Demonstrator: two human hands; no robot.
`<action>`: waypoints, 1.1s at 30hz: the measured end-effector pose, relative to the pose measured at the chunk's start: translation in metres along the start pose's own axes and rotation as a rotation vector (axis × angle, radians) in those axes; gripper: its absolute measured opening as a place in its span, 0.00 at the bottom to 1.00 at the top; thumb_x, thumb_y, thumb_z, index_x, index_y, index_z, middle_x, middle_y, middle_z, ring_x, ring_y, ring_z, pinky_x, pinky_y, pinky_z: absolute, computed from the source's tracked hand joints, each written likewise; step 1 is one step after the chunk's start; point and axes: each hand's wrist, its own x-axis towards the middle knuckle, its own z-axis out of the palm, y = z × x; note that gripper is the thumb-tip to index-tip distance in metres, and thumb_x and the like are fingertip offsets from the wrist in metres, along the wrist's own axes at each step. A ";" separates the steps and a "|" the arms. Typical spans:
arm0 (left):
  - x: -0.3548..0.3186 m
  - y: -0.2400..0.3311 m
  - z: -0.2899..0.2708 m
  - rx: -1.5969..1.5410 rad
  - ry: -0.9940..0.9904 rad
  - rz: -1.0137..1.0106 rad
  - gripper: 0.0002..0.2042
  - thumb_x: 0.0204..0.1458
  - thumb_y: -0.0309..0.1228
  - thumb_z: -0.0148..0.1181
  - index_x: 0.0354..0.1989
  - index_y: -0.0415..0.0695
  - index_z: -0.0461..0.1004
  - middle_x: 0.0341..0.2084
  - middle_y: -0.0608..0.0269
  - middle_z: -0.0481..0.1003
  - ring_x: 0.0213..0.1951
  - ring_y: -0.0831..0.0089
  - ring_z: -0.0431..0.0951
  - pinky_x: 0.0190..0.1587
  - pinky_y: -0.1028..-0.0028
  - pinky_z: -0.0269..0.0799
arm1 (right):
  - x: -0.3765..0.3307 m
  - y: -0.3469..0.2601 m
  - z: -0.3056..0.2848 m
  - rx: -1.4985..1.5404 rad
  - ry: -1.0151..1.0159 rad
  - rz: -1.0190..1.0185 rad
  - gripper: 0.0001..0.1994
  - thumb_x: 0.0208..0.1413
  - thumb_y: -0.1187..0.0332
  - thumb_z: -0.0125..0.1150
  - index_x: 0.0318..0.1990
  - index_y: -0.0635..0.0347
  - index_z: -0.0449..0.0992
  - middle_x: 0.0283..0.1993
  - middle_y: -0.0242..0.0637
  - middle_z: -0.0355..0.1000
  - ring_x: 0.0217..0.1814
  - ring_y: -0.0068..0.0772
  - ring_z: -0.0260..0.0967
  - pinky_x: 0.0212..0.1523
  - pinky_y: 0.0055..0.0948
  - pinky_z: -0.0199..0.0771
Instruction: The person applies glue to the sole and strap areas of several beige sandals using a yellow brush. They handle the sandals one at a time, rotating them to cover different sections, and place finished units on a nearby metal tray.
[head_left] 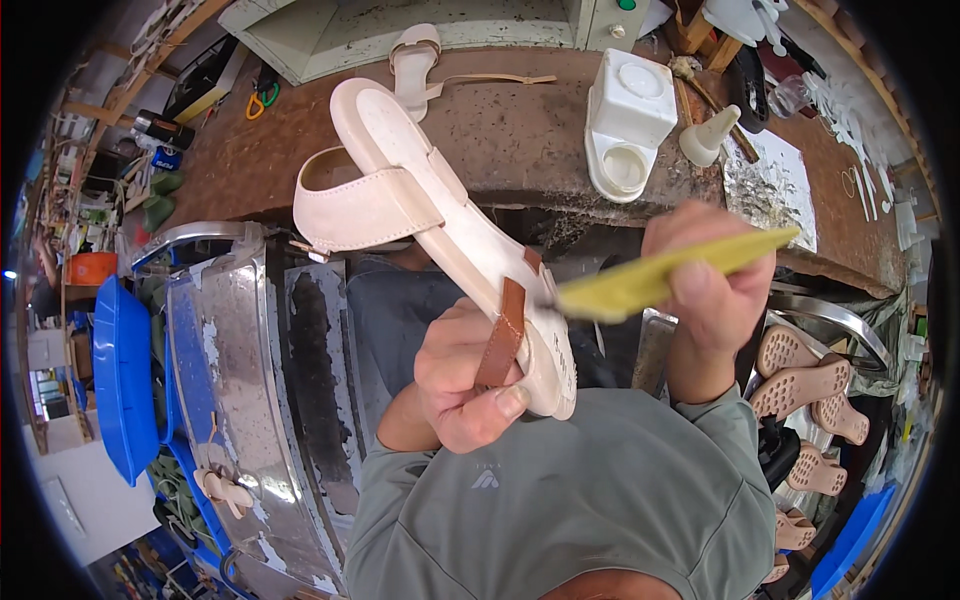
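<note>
A pale beige sandal (385,205) is held up over my lap, tilted, with a wide strap at its far end and a narrow brown strap (503,335) across its near end. My left hand (460,375) is closed round that near end, thumb on the edge by the brown strap. My right hand (715,300) grips a flat yellow-handled brush (670,278). The brush's dark tip is blurred by motion and lies at the sandal's footbed beside the brown strap; whether it touches cannot be seen.
On the worn brown bench (520,135) stand a white plastic pot (632,100), a white cone-shaped nozzle (708,137), another beige sandal (414,68) and scissors (262,98). Several beige soles (800,387) are stacked at right. A scuffed metal stand (225,370) and blue tray (122,380) are at left.
</note>
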 end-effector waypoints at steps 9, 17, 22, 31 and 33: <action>0.001 -0.001 -0.001 0.167 0.095 -0.030 0.08 0.40 0.25 0.52 0.14 0.39 0.62 0.13 0.60 0.65 0.14 0.70 0.61 0.19 0.72 0.53 | -0.003 0.015 0.002 -0.059 -0.141 -0.328 0.07 0.40 0.75 0.66 0.28 0.69 0.77 0.26 0.45 0.74 0.25 0.37 0.72 0.24 0.28 0.70; 0.004 0.002 0.010 0.296 0.208 -0.078 0.07 0.43 0.26 0.52 0.22 0.35 0.64 0.21 0.59 0.68 0.23 0.76 0.64 0.26 0.78 0.59 | -0.014 0.017 -0.010 0.112 -0.185 -0.325 0.06 0.41 0.76 0.63 0.27 0.69 0.77 0.25 0.45 0.73 0.21 0.35 0.70 0.22 0.28 0.69; -0.007 -0.002 0.001 0.315 0.240 -0.115 0.13 0.45 0.29 0.51 0.34 0.30 0.67 0.32 0.52 0.71 0.34 0.72 0.70 0.40 0.75 0.65 | -0.024 0.023 -0.012 -0.021 0.010 -0.140 0.06 0.41 0.76 0.64 0.28 0.69 0.77 0.24 0.44 0.73 0.27 0.34 0.70 0.26 0.26 0.70; -0.009 0.007 -0.066 -0.807 0.199 -0.446 0.22 0.40 0.30 0.50 0.43 0.26 0.70 0.41 0.33 0.71 0.38 0.48 0.76 0.43 0.57 0.72 | 0.004 0.048 -0.054 0.462 0.264 0.272 0.08 0.56 0.66 0.51 0.32 0.63 0.67 0.26 0.33 0.65 0.18 0.20 0.62 0.18 0.18 0.64; -0.019 0.005 -0.068 -1.077 0.156 -0.433 0.20 0.37 0.28 0.50 0.40 0.28 0.72 0.40 0.34 0.72 0.38 0.48 0.76 0.42 0.56 0.71 | 0.011 0.061 -0.050 0.329 0.181 0.383 0.11 0.57 0.63 0.51 0.35 0.63 0.67 0.27 0.33 0.66 0.20 0.20 0.63 0.21 0.18 0.66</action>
